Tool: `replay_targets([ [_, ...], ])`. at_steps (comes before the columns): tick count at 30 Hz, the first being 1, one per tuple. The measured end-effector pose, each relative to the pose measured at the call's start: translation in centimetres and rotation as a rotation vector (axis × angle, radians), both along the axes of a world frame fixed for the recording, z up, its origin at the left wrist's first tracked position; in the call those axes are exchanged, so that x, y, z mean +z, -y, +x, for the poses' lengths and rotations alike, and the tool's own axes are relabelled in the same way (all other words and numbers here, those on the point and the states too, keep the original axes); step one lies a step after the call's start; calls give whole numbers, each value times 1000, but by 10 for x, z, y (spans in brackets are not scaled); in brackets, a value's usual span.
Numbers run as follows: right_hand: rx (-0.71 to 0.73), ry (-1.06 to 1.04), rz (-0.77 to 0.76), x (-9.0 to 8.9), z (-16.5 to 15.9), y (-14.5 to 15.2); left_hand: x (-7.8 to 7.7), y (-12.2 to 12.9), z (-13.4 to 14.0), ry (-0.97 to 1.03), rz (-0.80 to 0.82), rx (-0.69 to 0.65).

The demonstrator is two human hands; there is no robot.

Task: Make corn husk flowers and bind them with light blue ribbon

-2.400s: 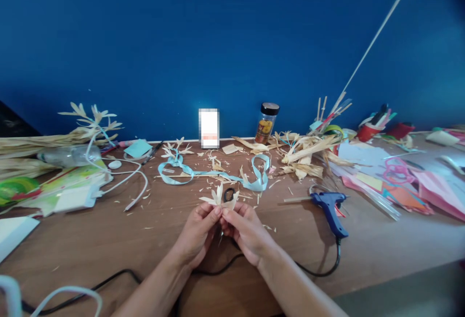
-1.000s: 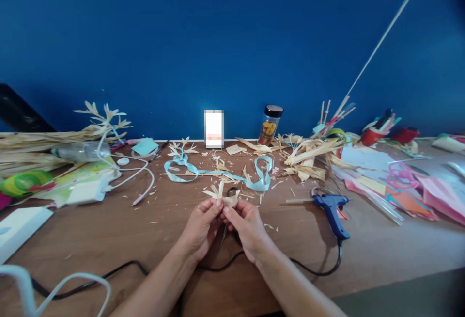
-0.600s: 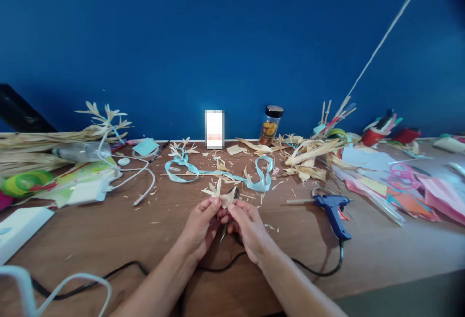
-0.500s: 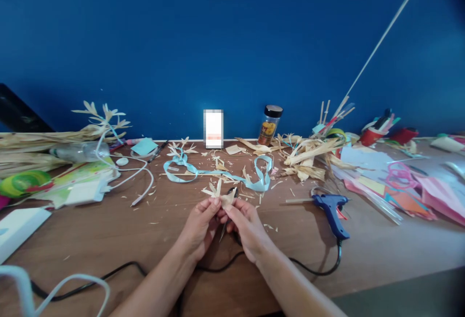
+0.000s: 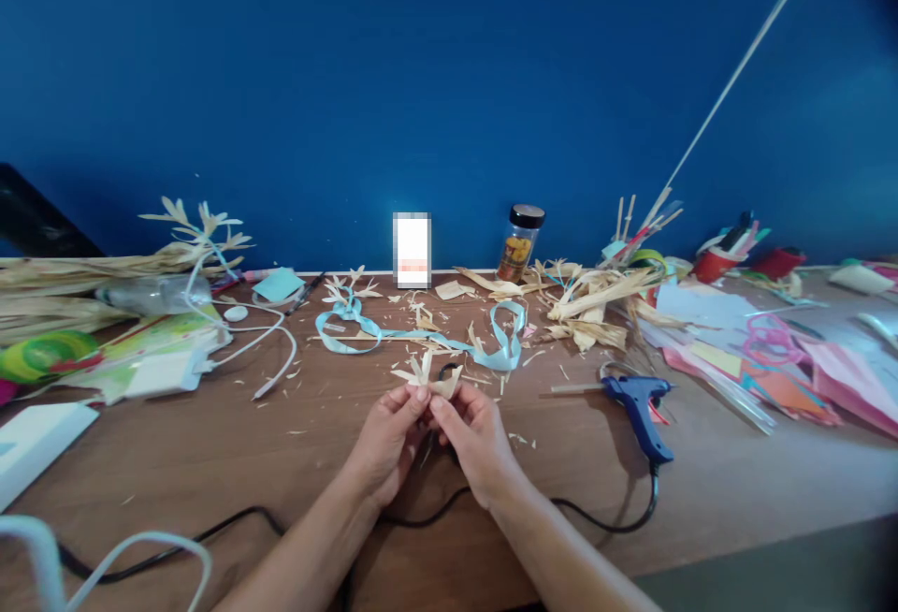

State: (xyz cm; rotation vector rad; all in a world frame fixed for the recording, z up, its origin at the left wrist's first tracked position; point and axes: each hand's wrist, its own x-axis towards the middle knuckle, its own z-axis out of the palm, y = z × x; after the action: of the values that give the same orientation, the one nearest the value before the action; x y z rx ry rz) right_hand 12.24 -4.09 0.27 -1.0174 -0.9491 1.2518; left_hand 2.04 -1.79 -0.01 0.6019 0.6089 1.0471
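Observation:
Between my two hands, above the middle of the table, is a pale corn husk flower [image 5: 422, 371] with pointed petals spread upward. My left hand [image 5: 395, 425] is closed, its thumb and fingers pinching the flower's base. My right hand [image 5: 474, 425] is closed too, gripping a wider pale husk piece [image 5: 447, 382] on the flower's right side. A dark loop [image 5: 447, 370] shows behind the fingers, and a thin metal tip points down below them; they may belong to scissors, mostly hidden. Light blue ribbon [image 5: 421, 336] lies just beyond, beside husk scraps.
A blue glue gun [image 5: 640, 415] lies to the right, its black cord [image 5: 596, 520] running behind my forearms. Dried husks [image 5: 596, 303], a black-lidded jar [image 5: 519, 242] and coloured paper [image 5: 744, 359] stand or lie farther back. White cables [image 5: 284, 350] and a clear bottle [image 5: 154, 294] are left.
The flower and husk piece have turned slightly between my fingers, and my right thumb has shifted a little left towards the flower's base. Both hands keep their grip.

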Motion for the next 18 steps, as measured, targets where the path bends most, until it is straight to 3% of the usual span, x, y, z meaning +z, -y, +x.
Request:
replay_targets([
  [5, 23, -10, 29, 1, 0, 1, 0, 0, -1, 27, 0, -24],
  [13, 113, -222, -155, 2, 1, 0, 0, 3, -2, 36, 56, -75],
  [18, 108, -255, -184, 2, 1, 1, -1, 2, -2, -19, 47, -48],
])
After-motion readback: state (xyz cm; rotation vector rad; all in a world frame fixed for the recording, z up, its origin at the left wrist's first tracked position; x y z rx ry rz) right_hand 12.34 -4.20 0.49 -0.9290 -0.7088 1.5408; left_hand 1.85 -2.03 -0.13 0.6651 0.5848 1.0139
